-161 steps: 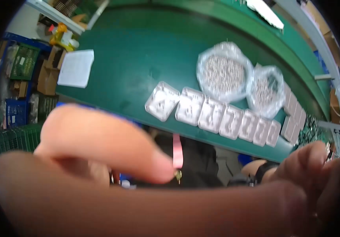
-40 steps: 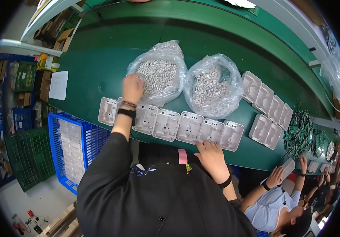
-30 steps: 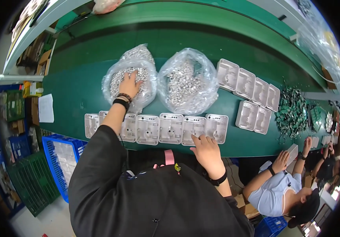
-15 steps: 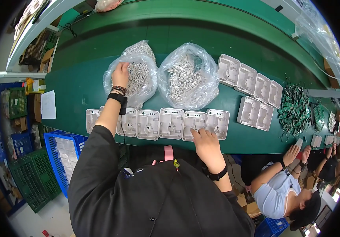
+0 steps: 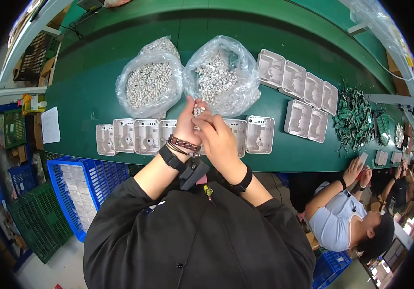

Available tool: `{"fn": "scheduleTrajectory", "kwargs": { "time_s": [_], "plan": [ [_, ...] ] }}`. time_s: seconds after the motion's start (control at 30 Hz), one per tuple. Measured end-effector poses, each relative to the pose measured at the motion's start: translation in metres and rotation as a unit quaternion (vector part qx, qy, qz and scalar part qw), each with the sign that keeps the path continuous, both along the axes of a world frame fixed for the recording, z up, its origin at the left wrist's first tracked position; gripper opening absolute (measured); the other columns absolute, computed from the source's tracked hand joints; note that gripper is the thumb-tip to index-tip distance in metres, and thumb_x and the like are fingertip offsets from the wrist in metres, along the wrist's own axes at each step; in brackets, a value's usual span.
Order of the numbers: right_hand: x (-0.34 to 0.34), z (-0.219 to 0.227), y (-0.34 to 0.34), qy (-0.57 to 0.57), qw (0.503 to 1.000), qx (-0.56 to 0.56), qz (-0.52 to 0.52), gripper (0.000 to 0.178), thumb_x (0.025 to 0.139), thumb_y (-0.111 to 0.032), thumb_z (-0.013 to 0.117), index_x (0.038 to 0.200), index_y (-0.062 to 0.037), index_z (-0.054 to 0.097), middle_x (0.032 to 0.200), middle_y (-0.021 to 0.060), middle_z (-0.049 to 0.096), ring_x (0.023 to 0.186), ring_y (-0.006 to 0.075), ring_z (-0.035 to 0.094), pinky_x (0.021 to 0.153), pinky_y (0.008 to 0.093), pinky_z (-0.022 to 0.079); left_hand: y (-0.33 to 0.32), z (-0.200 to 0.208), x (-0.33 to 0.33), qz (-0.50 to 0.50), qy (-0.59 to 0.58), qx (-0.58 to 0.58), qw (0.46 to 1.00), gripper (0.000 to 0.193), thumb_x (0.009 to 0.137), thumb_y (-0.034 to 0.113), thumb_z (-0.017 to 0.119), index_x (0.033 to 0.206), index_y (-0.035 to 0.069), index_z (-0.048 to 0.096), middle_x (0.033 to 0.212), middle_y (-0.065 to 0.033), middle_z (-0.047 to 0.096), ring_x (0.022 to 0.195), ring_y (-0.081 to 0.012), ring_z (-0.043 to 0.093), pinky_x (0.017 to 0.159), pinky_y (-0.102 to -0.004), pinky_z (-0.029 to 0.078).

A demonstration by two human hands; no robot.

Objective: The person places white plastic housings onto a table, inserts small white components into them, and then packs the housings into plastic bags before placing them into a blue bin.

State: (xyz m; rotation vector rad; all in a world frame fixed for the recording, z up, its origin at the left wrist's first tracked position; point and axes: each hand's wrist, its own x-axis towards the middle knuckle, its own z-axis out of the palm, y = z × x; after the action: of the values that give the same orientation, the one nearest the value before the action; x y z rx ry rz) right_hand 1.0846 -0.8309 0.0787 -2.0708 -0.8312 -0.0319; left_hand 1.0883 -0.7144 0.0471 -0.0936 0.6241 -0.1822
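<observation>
Between the hands (image 5: 186, 127) (image 5: 223, 144) (on the left one) lie small pale parts (image 5: 198, 110).

A loose black top (image 5: 192, 241) clothes the person; the yellow-green charm (image 5: 208, 190), with a reddish tip, hangs at its chest. Below the charm, thin dark cords run down the cloth, one ending in a small black toggle (image 5: 180, 265). Left of the charm, a small blue-and-white patch (image 5: 153, 208) shows. The wide sleeves, left (image 5: 120, 209) and right (image 5: 281, 219), stop short of the wrists. Above and left of the charm, the left hand (image 5: 187, 123) wears dark reddish-brown beaded bracelets (image 5: 184, 143) and a black wristband (image 5: 170, 157) with a boxy dark unit (image 5: 194, 174). Right of the charm, a plain black band (image 5: 242, 180) circles the other wrist.
</observation>
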Motion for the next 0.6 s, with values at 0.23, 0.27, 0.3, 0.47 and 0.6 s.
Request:
{"fn": "scheduleTrajectory", "kwargs": {
  "time_s": [0.23,0.27,0.3,0.47,0.6],
  "plan": [
    [-0.006,-0.023,-0.019,0.073,0.989,0.128,0.024,0.021,0.071,0.001,0.057,0.092,-0.0030,0.053,0.086,0.0105,0.055,0.074,0.0259,0.056,0.064,0.0313,0.045,-0.011,-0.014,-0.016,-0.062,-0.042,-0.018,0.997,0.026,0.085,0.037,0.049,0.081,0.012,0.045,0.067,0.0038,0.041,0.053,-0.0062,0.036,0.047,-0.0187,0.030],
    [-0.009,-0.024,-0.021,0.076,0.989,0.125,0.023,0.021,0.071,0.001,0.057,0.092,-0.0030,0.053,0.086,0.0105,0.055,0.074,0.0259,0.056,0.064,0.0313,0.045,-0.014,-0.015,-0.017,-0.062,-0.039,-0.021,0.997,0.026,0.085,0.037,0.049,0.081,0.012,0.045,0.067,0.0038,0.041,0.053,-0.0062,0.036,0.047,-0.0187,0.030],
    [-0.012,-0.026,-0.024,0.123,0.981,0.151,-0.003,0.019,0.074,0.001,0.055,0.092,-0.0026,0.052,0.085,0.0105,0.056,0.072,0.0239,0.057,0.063,0.0299,0.045,-0.016,-0.015,-0.018,-0.072,-0.023,0.044,0.996,0.025,0.086,0.035,0.050,0.081,0.011,0.045,0.067,0.0039,0.041,0.053,-0.0058,0.036,0.046,-0.0182,0.029],
    [-0.015,-0.030,-0.040,0.240,0.922,0.289,-0.097,0.011,0.084,-0.003,0.049,0.094,-0.0007,0.045,0.080,0.0095,0.055,0.067,0.0146,0.054,0.059,0.0252,0.044,-0.023,0.006,-0.014,-0.178,-0.035,0.242,0.953,0.019,0.085,0.027,0.052,0.083,0.009,0.046,0.066,0.0038,0.041,0.054,-0.0044,0.036,0.044,-0.0167,0.026],
    [-0.006,-0.029,-0.061,0.342,0.875,0.331,-0.086,0.011,0.086,-0.005,0.047,0.094,-0.0009,0.041,0.079,0.0088,0.054,0.066,0.0122,0.051,0.057,0.0238,0.044,-0.024,0.029,-0.019,-0.330,-0.117,0.418,0.838,0.016,0.085,0.024,0.051,0.087,0.008,0.047,0.067,0.0036,0.043,0.054,-0.0040,0.037,0.043,-0.0160,0.028]
  ]
}}
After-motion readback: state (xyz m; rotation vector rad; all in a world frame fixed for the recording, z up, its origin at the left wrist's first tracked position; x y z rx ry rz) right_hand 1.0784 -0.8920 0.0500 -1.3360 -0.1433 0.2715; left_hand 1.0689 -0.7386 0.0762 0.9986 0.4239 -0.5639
